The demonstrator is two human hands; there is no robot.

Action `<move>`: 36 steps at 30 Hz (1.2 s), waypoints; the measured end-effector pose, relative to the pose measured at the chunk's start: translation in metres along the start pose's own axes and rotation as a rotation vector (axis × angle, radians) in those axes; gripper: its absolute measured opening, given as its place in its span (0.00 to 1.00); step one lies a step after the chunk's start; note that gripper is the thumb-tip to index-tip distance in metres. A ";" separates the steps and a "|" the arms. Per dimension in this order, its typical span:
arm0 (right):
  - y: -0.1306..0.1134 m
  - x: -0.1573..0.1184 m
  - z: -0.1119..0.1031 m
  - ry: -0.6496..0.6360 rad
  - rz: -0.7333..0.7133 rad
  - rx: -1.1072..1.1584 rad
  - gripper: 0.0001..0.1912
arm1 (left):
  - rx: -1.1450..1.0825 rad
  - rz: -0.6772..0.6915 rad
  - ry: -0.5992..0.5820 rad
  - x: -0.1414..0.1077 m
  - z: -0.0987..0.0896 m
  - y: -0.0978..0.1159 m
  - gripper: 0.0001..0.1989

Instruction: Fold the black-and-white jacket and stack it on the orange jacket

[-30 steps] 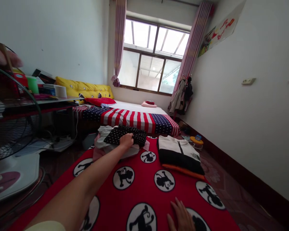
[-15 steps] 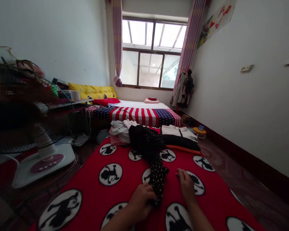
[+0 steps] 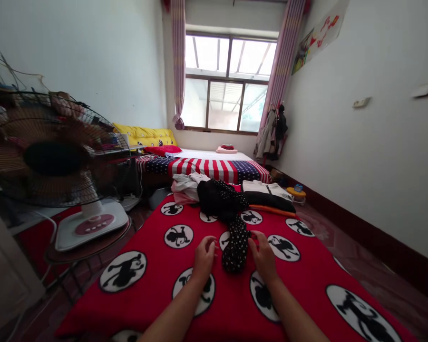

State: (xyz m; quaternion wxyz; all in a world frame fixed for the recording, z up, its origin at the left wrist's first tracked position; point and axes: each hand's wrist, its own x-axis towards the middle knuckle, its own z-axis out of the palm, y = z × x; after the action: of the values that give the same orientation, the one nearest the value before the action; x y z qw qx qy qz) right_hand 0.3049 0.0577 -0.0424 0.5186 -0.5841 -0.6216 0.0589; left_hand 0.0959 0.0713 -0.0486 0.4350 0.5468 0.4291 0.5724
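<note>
A black polka-dot garment (image 3: pixel 219 199) lies bunched on the red blanket (image 3: pixel 150 242), with a narrow dotted length (image 3: pixel 236 249) stretching toward me. My right hand (image 3: pixel 263 256) sits at that length's right edge, fingertips touching the cloth, holding nothing. On its left, my left hand (image 3: pixel 204 259) hovers with curled, parted fingers, close to the cloth but not visibly on it. Beyond the black bunch are a heap of pale clothes (image 3: pixel 189 187) and a folded black-and-white jacket (image 3: pixel 267 194) on an orange garment (image 3: pixel 271 211).
An electric fan (image 3: pixel 53 161) stands on a round stool beside the blanket's left edge. Ahead is a bed with a stars-and-stripes cover (image 3: pixel 203 168). Clothes hang on the far wall (image 3: pixel 269 135). Tiled floor runs along the right.
My left hand has let go of the dotted length and moved up and left of it. My right hand has moved onto its edge, and the length now lies straighter.
</note>
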 end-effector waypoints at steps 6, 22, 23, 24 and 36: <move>0.014 0.067 0.035 -0.016 0.319 -0.034 0.28 | 0.033 0.026 0.004 0.002 0.005 0.000 0.15; -0.040 0.075 -0.004 -0.792 0.049 -0.337 0.18 | 0.061 0.205 0.459 0.012 0.001 -0.017 0.20; -0.037 0.077 -0.026 -0.809 0.048 -0.376 0.16 | 0.085 0.225 0.467 0.012 0.001 -0.017 0.20; -0.034 0.082 -0.048 -0.801 0.047 -0.419 0.14 | 0.115 0.247 0.463 0.012 0.001 -0.016 0.20; -0.029 0.120 -0.004 -0.303 0.009 -0.378 0.29 | 0.302 0.291 0.367 0.011 0.003 -0.024 0.19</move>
State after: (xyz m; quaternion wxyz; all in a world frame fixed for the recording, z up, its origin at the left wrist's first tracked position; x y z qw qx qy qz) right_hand 0.3146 0.1412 0.0486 0.3006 -0.6580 -0.6897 0.0306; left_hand 0.0990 0.0881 -0.0688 0.1765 0.5486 0.4981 0.6479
